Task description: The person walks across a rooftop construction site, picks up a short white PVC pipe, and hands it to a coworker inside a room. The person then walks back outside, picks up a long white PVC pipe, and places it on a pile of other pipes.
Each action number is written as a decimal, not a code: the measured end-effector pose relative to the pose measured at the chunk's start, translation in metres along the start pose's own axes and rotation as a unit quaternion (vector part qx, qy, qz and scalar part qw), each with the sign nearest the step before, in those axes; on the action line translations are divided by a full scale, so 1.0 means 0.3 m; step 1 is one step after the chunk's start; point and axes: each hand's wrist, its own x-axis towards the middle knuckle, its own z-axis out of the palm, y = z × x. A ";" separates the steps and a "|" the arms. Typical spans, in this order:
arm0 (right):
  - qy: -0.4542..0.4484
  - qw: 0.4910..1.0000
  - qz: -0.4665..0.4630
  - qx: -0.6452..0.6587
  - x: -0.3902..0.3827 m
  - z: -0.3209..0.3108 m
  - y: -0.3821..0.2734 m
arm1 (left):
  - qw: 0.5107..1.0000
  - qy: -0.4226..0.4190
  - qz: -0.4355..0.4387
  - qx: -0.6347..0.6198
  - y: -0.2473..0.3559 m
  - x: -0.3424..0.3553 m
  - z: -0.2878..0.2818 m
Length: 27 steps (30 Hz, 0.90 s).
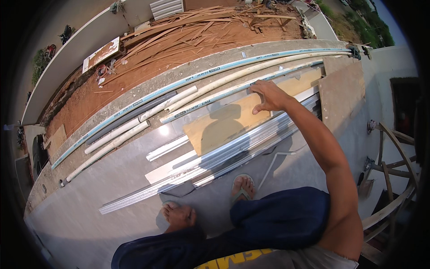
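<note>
My right hand [270, 97] reaches out over a tan board [210, 125], fingers bent and thumb spread apart, with nothing between them. Its fingertips are close to a blue-and-white wrapped pipe [201, 103]; whether they touch it I cannot tell. Below the hand lies a bundle of long silvery metal profiles [215, 159], partly over the board. What looks like my left hand [182, 217] is low beside my left foot [168, 207], partly hidden by my knee; its fingers do not show clearly. My shadow falls across the board and profiles.
Beyond are a longer blue-wrapped pipe [179, 83], cream pipes [116, 140] and a dark grey pipe [130, 111] along the slab edge. Past it, planks [179, 31] lie on red soil. At right are a brown panel [342, 94] and a curved wooden frame [398, 150]. A thin white angled strip [268, 169] lies near my right foot.
</note>
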 end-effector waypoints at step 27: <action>0.026 0.983 -0.043 -0.177 -0.180 0.045 -0.090 | 0.975 -0.122 -0.184 -0.006 -0.031 -0.034 0.070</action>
